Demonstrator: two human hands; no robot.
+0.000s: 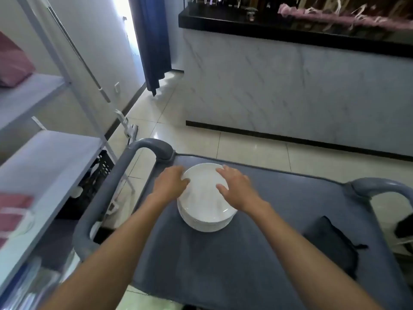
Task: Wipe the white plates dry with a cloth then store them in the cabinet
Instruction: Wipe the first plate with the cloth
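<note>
This looks like the service area of a restaurant or bar rather than a home kitchen. A long counter (290, 86) with a pale marble-look front and a glossy black top runs across the far side, with glassware (250, 13) and blurred small items standing along it. In front, a grey service trolley (223, 265) with rounded handles carries a stack of white plates (204, 211). On the left stands an open grey metal shelving unit (44, 157) holding folded pinkish cloths (13, 63). The floor (245, 151) is glossy pale tile, and a dark blue curtain (152, 41) hangs at a bright doorway.
</note>
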